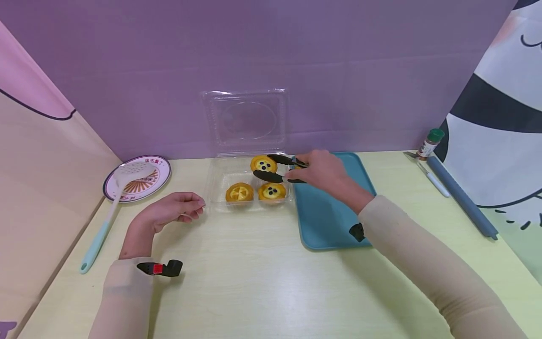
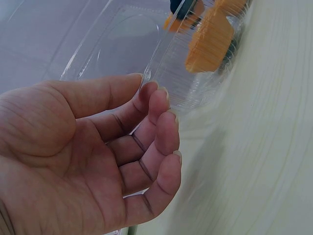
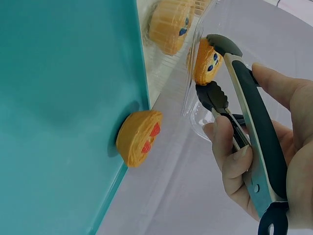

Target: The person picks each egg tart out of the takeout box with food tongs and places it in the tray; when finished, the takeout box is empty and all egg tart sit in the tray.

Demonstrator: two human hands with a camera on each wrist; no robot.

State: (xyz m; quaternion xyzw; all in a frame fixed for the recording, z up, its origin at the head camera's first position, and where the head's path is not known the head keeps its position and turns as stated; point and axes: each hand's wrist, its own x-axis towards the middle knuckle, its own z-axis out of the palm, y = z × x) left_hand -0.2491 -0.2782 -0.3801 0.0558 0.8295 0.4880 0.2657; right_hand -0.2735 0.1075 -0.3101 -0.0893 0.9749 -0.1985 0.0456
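My right hand (image 1: pixel 322 170) has its grip curled round the black tongs (image 1: pixel 277 169), whose tips stand on either side of the back tart (image 1: pixel 263 164) in the clear plastic box (image 1: pixel 216 186); in the right wrist view the two tips seem to touch that tart top and bottom, though I cannot tell how firmly they bite. My left hand (image 1: pixel 175 207) lies on the desk (image 1: pixel 254 273) with its grip relaxed and holding nothing, fingertips just at the box's near left corner. Two more tarts (image 1: pixel 239 192) sit in the front row of the box, and one with red spots (image 3: pixel 139 137) already lies on the teal tray (image 1: pixel 326 221) just to the right, close to its back rim. To do this well I judge I should squeeze the tongs only enough to hold the soft tart without crushing its edge, keep it level as it comes up over the box wall, and press my left fingers on the box rim so the light box does not lift or slide
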